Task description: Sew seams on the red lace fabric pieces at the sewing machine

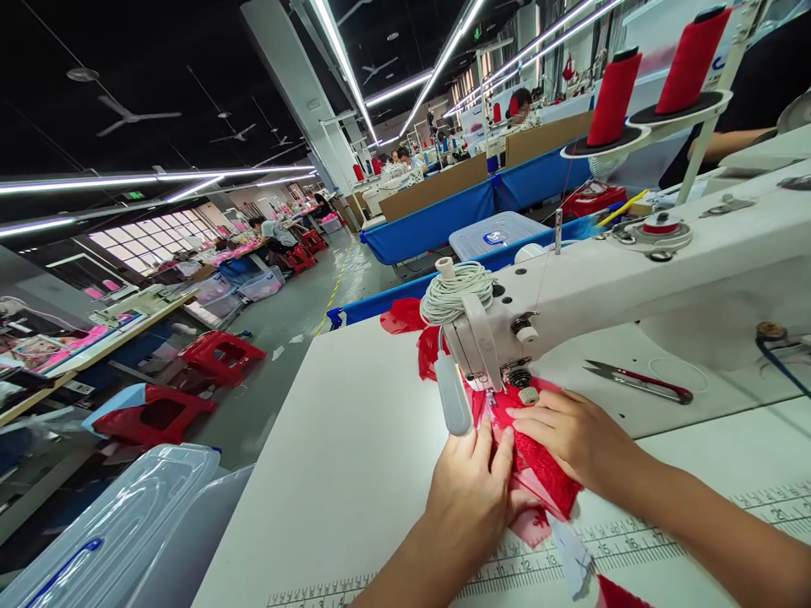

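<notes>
A piece of red lace fabric (546, 463) lies under the head of a white sewing machine (481, 342), close to its needle and presser foot (492, 399). My left hand (469, 490) grips the near left part of the fabric, fingertips just before the foot. On the right side of the cloth, my right hand (574, 435) has its fingers together and bent over the lace, holding it against the table. More red fabric (429, 350) shows behind the machine head. A pale paper-like strip (572, 557) sticks out below the lace. The undersides of both hands are hidden.
Red-handled thread snips (639, 382) lie right of the needle. A grey lamp (453, 397) hangs beside the needle area. Two red thread cones (614, 97) stand above the machine. A printed ruler (500, 574) crosses the table front. Plastic bins (145, 507) stand left.
</notes>
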Available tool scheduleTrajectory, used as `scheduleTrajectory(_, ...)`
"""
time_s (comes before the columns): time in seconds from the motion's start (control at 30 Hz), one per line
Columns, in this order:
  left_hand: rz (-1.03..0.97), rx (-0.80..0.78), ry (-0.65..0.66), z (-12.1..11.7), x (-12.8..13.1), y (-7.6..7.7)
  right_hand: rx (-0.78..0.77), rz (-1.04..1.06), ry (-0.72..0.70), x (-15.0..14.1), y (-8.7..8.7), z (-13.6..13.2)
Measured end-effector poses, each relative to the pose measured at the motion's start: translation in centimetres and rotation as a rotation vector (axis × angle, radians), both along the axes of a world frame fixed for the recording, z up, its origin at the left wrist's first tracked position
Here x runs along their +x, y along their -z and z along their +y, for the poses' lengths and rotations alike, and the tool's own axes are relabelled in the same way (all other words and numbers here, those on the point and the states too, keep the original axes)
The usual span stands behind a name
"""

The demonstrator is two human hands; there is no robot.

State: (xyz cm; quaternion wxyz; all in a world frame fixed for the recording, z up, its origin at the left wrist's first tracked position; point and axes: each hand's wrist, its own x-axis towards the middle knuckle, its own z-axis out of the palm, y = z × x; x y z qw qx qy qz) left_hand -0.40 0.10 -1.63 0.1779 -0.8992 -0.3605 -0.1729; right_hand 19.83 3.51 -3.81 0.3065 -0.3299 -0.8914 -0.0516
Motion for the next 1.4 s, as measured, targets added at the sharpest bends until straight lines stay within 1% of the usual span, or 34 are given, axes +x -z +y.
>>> scheduleTrajectory(0.1,0.007,-0.062,-0.008,-0.2,-0.3,-0.4,-0.029,-0.001,-0.023,0.1,0.0,0.0)
scheduleTrajectory(0.23,-0.007,-0.18,0.006,-1.1,-0.8,-2.3,-0.045,0.0,-0.059,0.3,-0.7,-0.2)
scheduleTrajectory(0.3,-0.005,-0.225,0.033,-1.6,-0.8,-3.0,-0.124,0.007,-0.104,0.4,-1.3,-0.4)
scheduleTrajectory(0.37,0.028,-0.197,0.05,-1.8,-0.7,-3.0,-0.243,0.016,-0.134,0.7,-1.9,-0.6)
scheduleTrajectory(0.43,0.091,-0.089,0.069,-1.7,-0.5,-2.7,-0.34,0.008,-0.128,1.1,-2.4,-0.8)
scheduleTrajectory(0.5,0.156,-0.015,0.115,-1.4,-0.6,-2.3,-0.39,-0.021,-0.116,1.6,-2.8,-1.0)
scheduleTrajectory(0.53,0.165,-0.027,0.141,-1.2,-0.7,-2.2,-0.403,-0.046,-0.125,1.8,-3.0,-1.1)
scheduleTrajectory(0.57,0.14,-0.081,0.166,-1.0,-0.9,-2.2,-0.408,-0.072,-0.143,2.0,-3.1,-1.3)
scheduleTrajectory(0.6,0.074,-0.185,0.182,-0.8,-1.1,-2.3,-0.41,-0.097,-0.162,2.1,-3.2,-1.4)
scheduleTrajectory(0.67,-0.126,-0.429,0.178,-0.2,-1.4,-2.6,-0.414,-0.115,-0.18,1.8,-3.3,-1.7)
scheduleTrajectory(0.73,-0.301,-0.598,0.138,0.5,-1.5,-2.8,-0.423,-0.066,-0.118,0.9,-3.2,-1.9)
scheduleTrajectory(0.77,-0.348,-0.63,0.109,0.9,-1.4,-2.8,-0.443,-0.01,-0.06,0.4,-3.1,-1.9)
scheduleTrajectory(0.87,-0.432,-0.629,0.034,2.0,-0.9,-2.7,-0.569,0.196,0.111,-0.9,-2.7,-1.5)
scheduleTrajectory(0.97,-0.481,-0.65,0.019,2.7,-0.3,-2.7,-0.67,0.302,0.197,-1.1,-2.1,-0.5)
scheduleTrajectory(1.1,-0.504,-0.675,-0.024,3.3,0.2,-3.2,-0.718,0.346,0.258,-0.6,-1.2,0.6)
scheduleTrajectory(1.23,-0.495,-0.653,-0.076,3.4,0.4,-3.2,-0.733,0.382,0.288,-0.5,-0.9,0.8)
scheduleTrajectory(1.3,-0.452,-0.646,-0.068,3.5,0.4,-3.0,-0.73,0.402,0.287,-0.6,-1.0,0.8)
scheduleTrajectory(1.4,-0.385,-0.613,-0.063,3.7,0.6,-2.1,-0.706,0.44,0.261,-0.7,-1.2,0.5)
